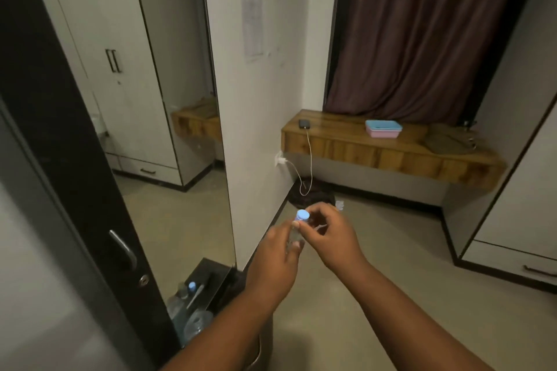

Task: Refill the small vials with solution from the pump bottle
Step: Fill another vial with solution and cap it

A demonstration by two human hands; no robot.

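Centrally, both hands are raised in front of the body, above the floor (376,265). Left hand (275,259) grips the clear body of a small vial (296,233), fingers curled round it; glass is blurred, contents cannot be told. Right hand (327,235) has thumb and fingertips pinched at the vial's light blue cap (302,215), remaining fingers loosely curled. Vial is roughly upright, cap uppermost, held between the two hands.

Just past the right hand's knuckles, a small pale object (339,205) shows, too blurred to identify.

Below the left forearm, lower left: clear bottles (193,322) clustered at the foot of a dark door (75,159), one item with a blue cap (192,285) among them, standing by a black box (211,274). Pump head cannot be made out with certainty. The left forearm covers part of this cluster.

Beyond the hands: white wall (265,129) with a printed paper sheet (252,9); charger plugged into a wall socket (280,159), white cable (310,159) running up to a dark phone (304,123) on a wooden shelf (391,153). Pink box with blue lid (382,128) also on the shelf, well apart from the phone. Dark bundle (313,196) on the floor under the cable. Maroon curtain (422,33) behind the shelf. White wardrobe (512,190) at right; mirror (168,99) at left.
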